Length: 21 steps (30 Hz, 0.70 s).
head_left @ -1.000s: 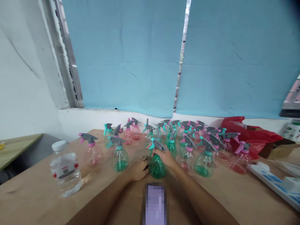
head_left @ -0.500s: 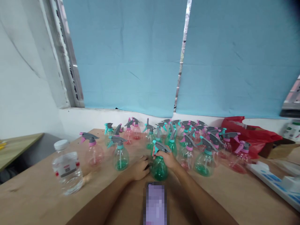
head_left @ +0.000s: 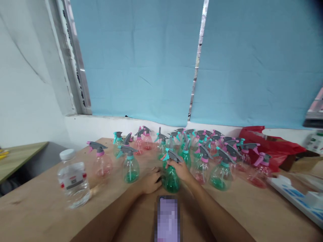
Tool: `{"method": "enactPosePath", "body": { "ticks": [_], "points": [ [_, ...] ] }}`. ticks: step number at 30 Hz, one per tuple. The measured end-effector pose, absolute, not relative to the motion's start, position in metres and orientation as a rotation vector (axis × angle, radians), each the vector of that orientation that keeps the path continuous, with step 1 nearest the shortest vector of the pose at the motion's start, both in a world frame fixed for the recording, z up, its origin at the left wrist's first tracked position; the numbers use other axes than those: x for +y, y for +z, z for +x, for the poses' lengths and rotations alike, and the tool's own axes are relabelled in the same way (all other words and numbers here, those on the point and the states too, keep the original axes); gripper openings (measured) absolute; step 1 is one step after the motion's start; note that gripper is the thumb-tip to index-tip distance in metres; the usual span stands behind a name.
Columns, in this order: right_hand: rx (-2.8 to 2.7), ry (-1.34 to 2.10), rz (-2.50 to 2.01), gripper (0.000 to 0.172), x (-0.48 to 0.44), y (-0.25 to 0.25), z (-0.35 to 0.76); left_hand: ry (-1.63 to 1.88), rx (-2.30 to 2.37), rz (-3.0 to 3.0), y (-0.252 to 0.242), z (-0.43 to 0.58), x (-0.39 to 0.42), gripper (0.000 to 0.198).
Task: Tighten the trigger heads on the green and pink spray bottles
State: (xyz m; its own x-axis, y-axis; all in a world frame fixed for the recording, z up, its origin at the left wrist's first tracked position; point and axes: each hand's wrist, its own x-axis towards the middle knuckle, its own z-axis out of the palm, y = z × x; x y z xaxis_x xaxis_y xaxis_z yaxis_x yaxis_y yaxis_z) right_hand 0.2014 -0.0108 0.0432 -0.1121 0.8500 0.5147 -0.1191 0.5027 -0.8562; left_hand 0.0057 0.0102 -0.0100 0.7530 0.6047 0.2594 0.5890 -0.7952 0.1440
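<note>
1. Green spray bottle (head_left: pixel 171 180) stands upright on the counter (head_left: pixel 252 208), dead ahead, at the near edge of a crowd of spray bottles (head_left: pixel 214 158). Long axis vertical; grey trigger head points left.
2. Right hand (head_left: pixel 180 168) sits high on it. The grip is closed round the neck just under the trigger head, with the forearm coming in low from the lower right.
3. Left hand (head_left: pixel 150 181) lies low, just left of the bottle's belly, fingertips touching its side. Cannot tell whether this grip clasps or only rests there.
4. The bottle sits between the two hands, right above, left below.
5. Water bottle (head_left: pixel 73 181) stands well apart to the left. A flat blurred object (head_left: pixel 168 218) lies between the forearms, near the bottle's base.
</note>
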Motion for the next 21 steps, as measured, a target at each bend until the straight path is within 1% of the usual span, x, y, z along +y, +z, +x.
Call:
{"method": "enactPosePath", "body": {
  "ticks": [3, 5, 7, 11, 14, 18, 21],
  "points": [
    [-1.406, 0.993, -0.666, 0.013, -0.008, 0.040, 0.201, 0.453, 0.984, 2.872, -0.010, 0.006, 0.010, 0.019],
    [-1.405, 1.007, -0.660, 0.011, -0.007, 0.039, 0.200, 0.448, 0.982, 2.873, -0.011, 0.006, 0.011, 0.018],
    [-1.414, 0.981, -0.662, 0.013, -0.006, 0.038, 0.201, 0.435, 0.996, 2.889, -0.012, 0.006, 0.011, 0.016],
    [-1.449, 0.944, -0.675, 0.027, -0.005, 0.037, 0.202, 0.437, 0.988, 2.901, -0.014, 0.005, 0.013, 0.016],
    [-1.489, 0.953, -0.669, 0.033, -0.004, 0.036, 0.204, 0.442, 0.977, 2.895, -0.013, 0.005, 0.012, 0.015],
    [-1.484, 0.961, -0.659, 0.031, -0.008, 0.041, 0.204, 0.442, 0.986, 2.889, -0.011, 0.005, 0.011, 0.016],
    [-1.466, 0.975, -0.655, 0.023, -0.011, 0.046, 0.203, 0.444, 0.984, 2.893, -0.011, 0.005, 0.011, 0.016]
  ]
}}
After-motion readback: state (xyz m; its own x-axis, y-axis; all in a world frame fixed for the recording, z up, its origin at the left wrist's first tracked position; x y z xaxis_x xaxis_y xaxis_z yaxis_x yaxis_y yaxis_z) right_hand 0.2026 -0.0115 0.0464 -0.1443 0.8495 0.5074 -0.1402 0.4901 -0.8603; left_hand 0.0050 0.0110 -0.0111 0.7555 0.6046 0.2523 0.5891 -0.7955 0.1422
